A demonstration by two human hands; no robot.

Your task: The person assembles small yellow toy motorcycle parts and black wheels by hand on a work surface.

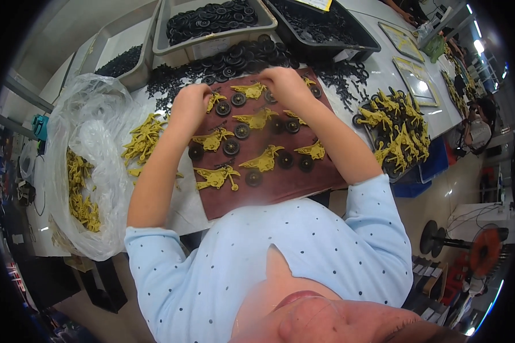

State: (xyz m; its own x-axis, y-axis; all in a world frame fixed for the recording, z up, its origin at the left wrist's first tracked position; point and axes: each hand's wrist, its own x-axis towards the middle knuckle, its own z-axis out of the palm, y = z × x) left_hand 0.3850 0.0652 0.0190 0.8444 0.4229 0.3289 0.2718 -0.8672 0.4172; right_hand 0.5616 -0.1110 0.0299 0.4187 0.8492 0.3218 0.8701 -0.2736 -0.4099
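Note:
My left hand (190, 104) is over the far left corner of a brown mat (234, 197), its fingers pinched beside a small yellow toy motorbike body (214, 103). Whatever lies between the fingertips is hidden. At the mat's far edge, my right hand (285, 84) is closed, fingers curled down near the piled black wheels (230, 71); its fingertips' contents cannot be made out. Between my arms, several yellow bodies lie in rows, such as one near the front (217, 177). Black spoked wheels (231, 147) lie beside them, and thin dark parts lie by some bodies.
Beyond the mat stand a grey bin of black wheels (171, 43), a black bin (363, 48) and another grey bin (146, 63). A clear plastic bag (106, 143) with yellow parts lies left. Right, a heaped tray holds yellow bodies with wheels (403, 134). An orange fan (485, 250) stands farther off.

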